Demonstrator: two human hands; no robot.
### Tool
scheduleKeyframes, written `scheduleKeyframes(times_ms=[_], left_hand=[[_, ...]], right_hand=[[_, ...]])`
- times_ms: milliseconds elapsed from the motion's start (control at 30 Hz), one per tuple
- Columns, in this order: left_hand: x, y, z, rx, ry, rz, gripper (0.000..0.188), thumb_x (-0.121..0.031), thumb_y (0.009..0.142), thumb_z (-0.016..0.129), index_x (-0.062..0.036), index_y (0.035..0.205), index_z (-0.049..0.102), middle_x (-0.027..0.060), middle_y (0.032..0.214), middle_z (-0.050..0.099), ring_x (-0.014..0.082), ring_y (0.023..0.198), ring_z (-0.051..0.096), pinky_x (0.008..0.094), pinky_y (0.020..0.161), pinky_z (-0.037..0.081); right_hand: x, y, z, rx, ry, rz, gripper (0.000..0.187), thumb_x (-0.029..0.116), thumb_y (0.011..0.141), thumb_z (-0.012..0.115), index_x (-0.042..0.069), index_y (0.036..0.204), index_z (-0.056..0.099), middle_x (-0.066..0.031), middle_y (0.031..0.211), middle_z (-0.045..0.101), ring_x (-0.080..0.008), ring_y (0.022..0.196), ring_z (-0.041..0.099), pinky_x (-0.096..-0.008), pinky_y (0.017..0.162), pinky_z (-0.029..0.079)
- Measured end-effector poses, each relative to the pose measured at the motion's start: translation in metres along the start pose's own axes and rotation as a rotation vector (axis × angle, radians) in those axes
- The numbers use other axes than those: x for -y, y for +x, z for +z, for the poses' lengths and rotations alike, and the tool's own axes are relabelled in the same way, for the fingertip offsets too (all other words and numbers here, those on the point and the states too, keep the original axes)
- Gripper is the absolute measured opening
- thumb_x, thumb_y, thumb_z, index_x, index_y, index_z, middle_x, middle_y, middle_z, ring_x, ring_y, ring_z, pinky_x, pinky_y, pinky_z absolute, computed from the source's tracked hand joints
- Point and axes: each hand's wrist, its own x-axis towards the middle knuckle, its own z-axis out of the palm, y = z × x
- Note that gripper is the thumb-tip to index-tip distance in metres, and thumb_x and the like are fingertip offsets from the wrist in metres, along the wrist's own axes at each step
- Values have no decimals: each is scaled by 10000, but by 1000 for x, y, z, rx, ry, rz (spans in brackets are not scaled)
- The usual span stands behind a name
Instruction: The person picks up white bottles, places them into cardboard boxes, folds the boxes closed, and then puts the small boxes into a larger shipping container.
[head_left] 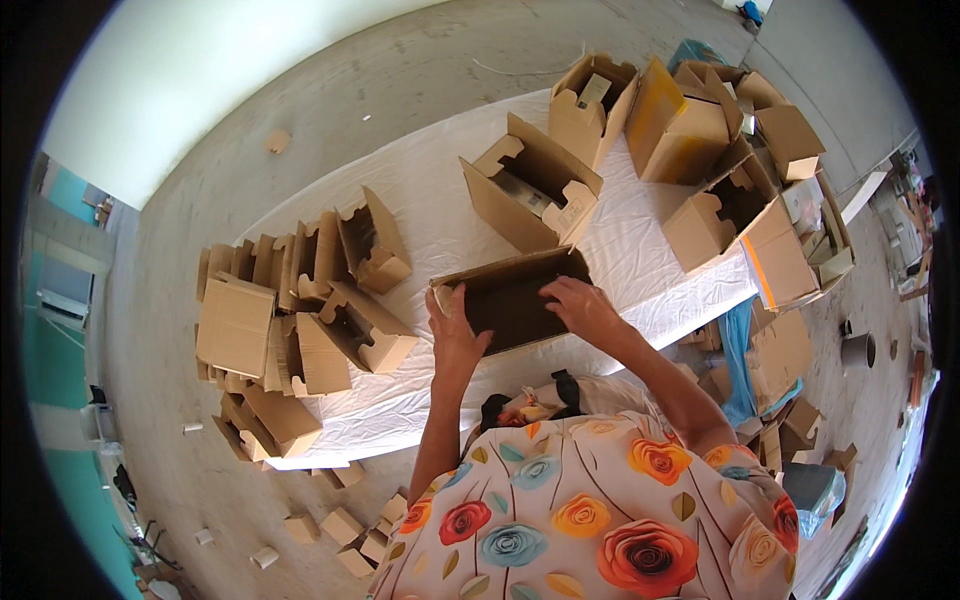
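One open cardboard box (522,300), left hand (457,338) gripping its left end, right hand (585,306) its right; apparent step: shaping; next move calls for steadied walls.

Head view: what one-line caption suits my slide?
Left hand and right hand on an open cardboard box, at a white-covered table.

It looks like a workshop: concrete floor (170,330), sheet-covered table (440,225), many cardboard boxes (235,325).
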Motion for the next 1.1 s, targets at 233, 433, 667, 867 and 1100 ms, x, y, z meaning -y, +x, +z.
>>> scheduleKeyframes(times_ms=[233, 433, 667, 867, 1100], left_hand=[[49, 3, 0, -180, -287, 9, 571, 92, 711, 483, -65, 1258, 431, 192, 1204, 498, 339, 1110, 501, 336, 879, 447], [80, -10, 6, -142, -526, -189, 515, 91, 744, 485, -72, 1232, 470, 115, 1221, 530, 131, 881, 574, 253, 752, 472], [74, -5, -8, -328, -233, -261, 400, 72, 736, 523, -73, 1103, 583, 143, 1189, 522, 223, 927, 572, 311, 778, 463], [19, -8, -20, -503, 216, 192, 380, 55, 688, 570, -58, 1050, 592, 153, 1171, 471, 350, 1149, 403, 455, 991, 317], [-39, -26, 26, 88, -5, 400, 339, -117, 744, 636, -53, 1074, 594, 145, 1007, 586, 307, 962, 543, 388, 843, 421]], right_hand=[[-19, -21, -25, -181, 29, -65, 181, 64, 746, 657, 24, 916, 610, -105, 931, 600, -296, 856, 585, -372, 776, 489], [-29, -27, -23, -176, -43, 137, 659, 161, 704, 736, 24, 1269, 425, -141, 1364, 328, -326, 1251, 314, -407, 1029, 322], [-52, -28, -19, -186, 250, 241, 563, 134, 740, 701, 41, 1246, 473, -134, 1326, 420, -264, 1216, 413, -379, 970, 388], [-62, 39, -31, -353, -72, -104, 240, 25, 782, 598, 29, 1022, 593, -136, 1003, 608, -312, 973, 564, -379, 839, 466], [-116, 129, -29, 105, -507, -270, 168, 202, 855, 554, 44, 844, 609, -116, 843, 614, -309, 861, 555, -399, 837, 428]])
